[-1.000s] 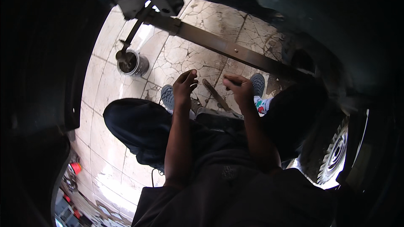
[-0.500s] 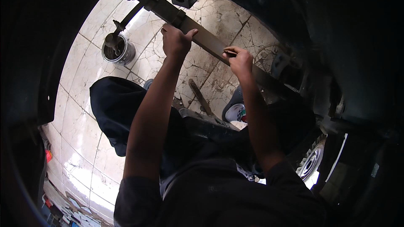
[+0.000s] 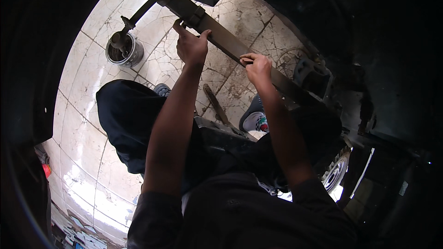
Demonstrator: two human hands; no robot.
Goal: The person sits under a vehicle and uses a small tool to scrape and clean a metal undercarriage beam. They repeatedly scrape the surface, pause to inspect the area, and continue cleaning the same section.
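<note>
Metal bar (image 3: 226,36) slanting above tiled floor (image 3: 83,92), left hand (image 3: 193,49) spread at its near edge, right hand (image 3: 259,68) pinched together farther along that edge, anything held hard to tell.

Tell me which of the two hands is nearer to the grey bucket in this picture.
The left hand, its thumb spread apart, is nearer the grey bucket. The right hand, fingers bent in, is farther right along the flat metal bar.

Forearms (image 3: 170,120) extended forward, left grip (image 3: 191,48) thumb-spread, right grip (image 3: 259,68) curled
</note>
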